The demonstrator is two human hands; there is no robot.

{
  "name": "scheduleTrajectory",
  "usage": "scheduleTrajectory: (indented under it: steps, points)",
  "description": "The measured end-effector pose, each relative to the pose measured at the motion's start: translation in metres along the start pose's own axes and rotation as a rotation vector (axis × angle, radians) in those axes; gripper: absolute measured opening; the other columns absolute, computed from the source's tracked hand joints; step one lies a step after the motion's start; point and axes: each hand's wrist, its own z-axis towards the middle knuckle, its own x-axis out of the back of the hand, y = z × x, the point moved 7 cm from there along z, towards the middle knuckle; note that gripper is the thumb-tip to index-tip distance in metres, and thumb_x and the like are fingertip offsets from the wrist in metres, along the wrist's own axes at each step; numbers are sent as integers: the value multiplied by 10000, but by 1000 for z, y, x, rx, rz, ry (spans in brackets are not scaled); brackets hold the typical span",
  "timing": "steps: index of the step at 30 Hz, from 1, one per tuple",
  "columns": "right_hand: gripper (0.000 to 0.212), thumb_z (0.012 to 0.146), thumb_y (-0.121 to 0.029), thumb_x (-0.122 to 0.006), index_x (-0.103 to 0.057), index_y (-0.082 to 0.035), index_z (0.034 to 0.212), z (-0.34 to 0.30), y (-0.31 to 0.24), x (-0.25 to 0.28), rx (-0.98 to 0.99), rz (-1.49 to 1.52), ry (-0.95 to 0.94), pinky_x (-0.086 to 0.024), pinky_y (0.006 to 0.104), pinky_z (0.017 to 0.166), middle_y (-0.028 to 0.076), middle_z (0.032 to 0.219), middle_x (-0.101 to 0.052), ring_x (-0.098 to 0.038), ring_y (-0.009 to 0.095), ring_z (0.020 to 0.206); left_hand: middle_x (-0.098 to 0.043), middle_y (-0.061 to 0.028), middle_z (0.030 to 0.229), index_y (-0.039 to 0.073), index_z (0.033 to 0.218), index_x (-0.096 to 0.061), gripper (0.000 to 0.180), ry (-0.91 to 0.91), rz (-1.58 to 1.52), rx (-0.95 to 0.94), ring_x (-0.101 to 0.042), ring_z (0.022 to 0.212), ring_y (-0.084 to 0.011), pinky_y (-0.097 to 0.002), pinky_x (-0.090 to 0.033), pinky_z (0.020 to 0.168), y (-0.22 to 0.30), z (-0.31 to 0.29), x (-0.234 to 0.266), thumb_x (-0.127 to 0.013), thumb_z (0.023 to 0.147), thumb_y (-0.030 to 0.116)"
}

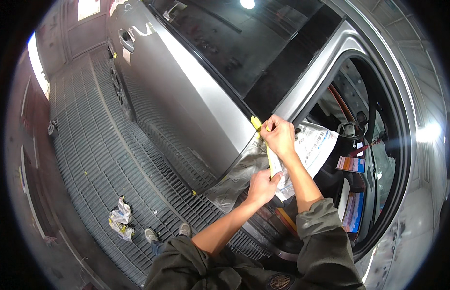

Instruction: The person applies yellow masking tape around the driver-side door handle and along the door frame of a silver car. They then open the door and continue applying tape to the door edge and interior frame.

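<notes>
A strip of yellow masking tape (270, 157) runs along the edge of a newspaper sheet (314, 145) at the door gap of a silver car. My right hand (279, 135) pinches the tape's upper part, close to the corner below the dark side window. Lower down, my left hand (263, 186) grips the tape and paper edge with thumb and fingers. More of the paper (239, 175) hangs to the left, wrinkled, beside the silver door panel (198, 101). The lower end of the tape is hidden by my left hand.
To the right is the open door frame (396, 145), with boxes (351, 164) inside the car. Crumpled paper (120, 220) lies on the metal floor grating (97, 135), left of my shoes (151, 235). A car wheel (119, 89) stands further up.
</notes>
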Motion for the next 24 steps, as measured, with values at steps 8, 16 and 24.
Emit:
scheduleTrajectory:
  steps: [8,16,24]
  points:
    - [348,744,13,-702,-369,-30,653,-1,13,-5,69,284,-72,-492,317,608,103,768,-688,-612,168,651,-688,-215,817,32,1008,-716,243,-2,0,-52,-674,781,-409,-455,-515,701,-2,-4,-2,-653,941,257]
    - [341,742,34,-692,-374,-46,648,-1,15,-7,60,378,-175,-491,279,625,68,782,-681,-583,99,694,-675,-239,847,16,972,-703,251,-10,3,-88,-655,824,-439,-488,-507,712,0,-8,-4,-650,936,259]
    - [280,752,31,-693,-434,-58,696,-25,20,-7,52,441,-309,-497,266,693,37,759,-651,-573,81,748,-647,-252,802,-9,920,-692,304,-108,154,-104,-631,751,-441,-443,-494,663,-20,-15,-25,-674,930,294]
